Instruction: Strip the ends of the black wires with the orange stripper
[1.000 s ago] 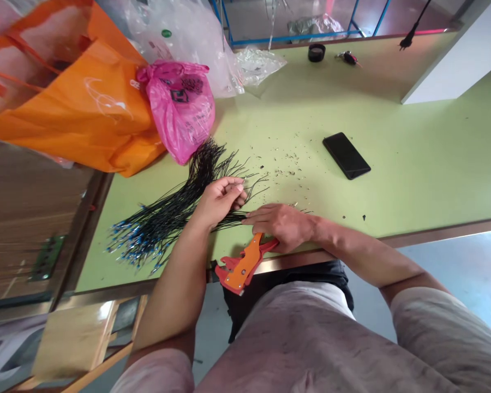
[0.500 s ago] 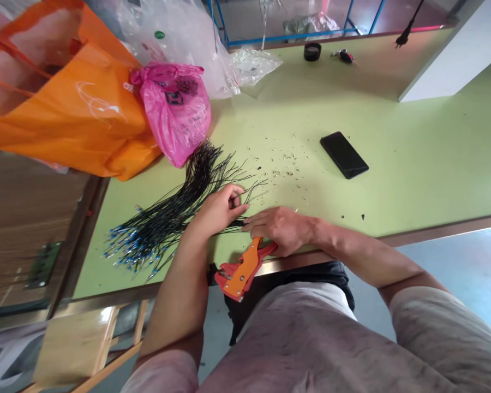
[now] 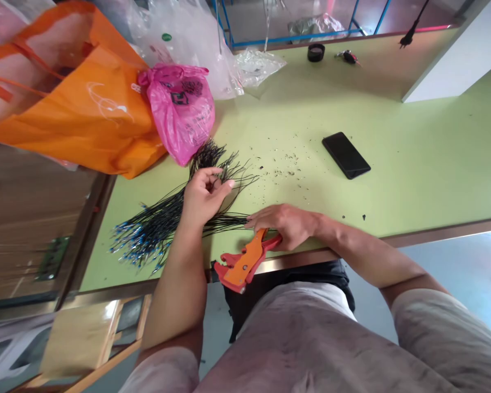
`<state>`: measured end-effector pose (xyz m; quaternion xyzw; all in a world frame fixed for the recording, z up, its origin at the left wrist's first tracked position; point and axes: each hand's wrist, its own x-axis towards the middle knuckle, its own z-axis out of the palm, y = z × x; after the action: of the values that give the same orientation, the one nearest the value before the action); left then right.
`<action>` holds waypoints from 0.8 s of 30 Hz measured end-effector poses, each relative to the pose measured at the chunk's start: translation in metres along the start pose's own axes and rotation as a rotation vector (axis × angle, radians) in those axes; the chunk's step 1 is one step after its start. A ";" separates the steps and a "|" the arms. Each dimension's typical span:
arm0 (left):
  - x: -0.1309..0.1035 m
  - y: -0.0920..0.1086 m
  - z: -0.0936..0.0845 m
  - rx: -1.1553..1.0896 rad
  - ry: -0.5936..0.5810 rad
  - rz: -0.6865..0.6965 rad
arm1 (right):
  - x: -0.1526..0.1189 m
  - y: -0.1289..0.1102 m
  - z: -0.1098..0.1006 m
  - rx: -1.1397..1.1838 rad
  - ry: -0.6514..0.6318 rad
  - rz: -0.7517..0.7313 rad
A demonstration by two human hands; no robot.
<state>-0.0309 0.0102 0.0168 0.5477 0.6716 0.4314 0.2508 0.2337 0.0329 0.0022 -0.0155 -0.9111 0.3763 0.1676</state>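
A large bundle of thin black wires (image 3: pixel 167 202) with blue and silvery ends lies on the green tabletop. My left hand (image 3: pixel 204 196) is over the bundle's loose right-hand ends, its fingers curled and its thumb apart from them; no wire is plainly gripped. My right hand (image 3: pixel 288 224) is closed round the handles of an orange and red wire stripper (image 3: pixel 243 266), whose jaws point down-left over the table's front edge. The fingertips of that hand rest by a separate strand of black wires (image 3: pixel 229 220) running out from the bundle.
Small clippings (image 3: pixel 290 164) are scattered right of the wires. A black phone (image 3: pixel 346 155) lies beyond them. An orange bag (image 3: pixel 85 109) and a pink plastic bag (image 3: pixel 184 114) stand behind the bundle. A black ring (image 3: pixel 316 52), keys (image 3: pixel 347 57) and a white panel (image 3: pixel 445 60) are farther back.
My left hand has moved up and left, from near my right fingertips to the upper loose wire ends. My right hand stays nearly in place, still holding the wire stripper.
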 end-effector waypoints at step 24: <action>-0.015 0.013 -0.005 0.181 -0.402 0.096 | -0.019 0.022 -0.053 0.463 0.513 0.231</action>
<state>-0.0245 -0.0052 0.0286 0.6743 0.6171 0.2632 0.3085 0.2662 0.0820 0.0161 -0.1740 -0.7223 0.5728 0.3461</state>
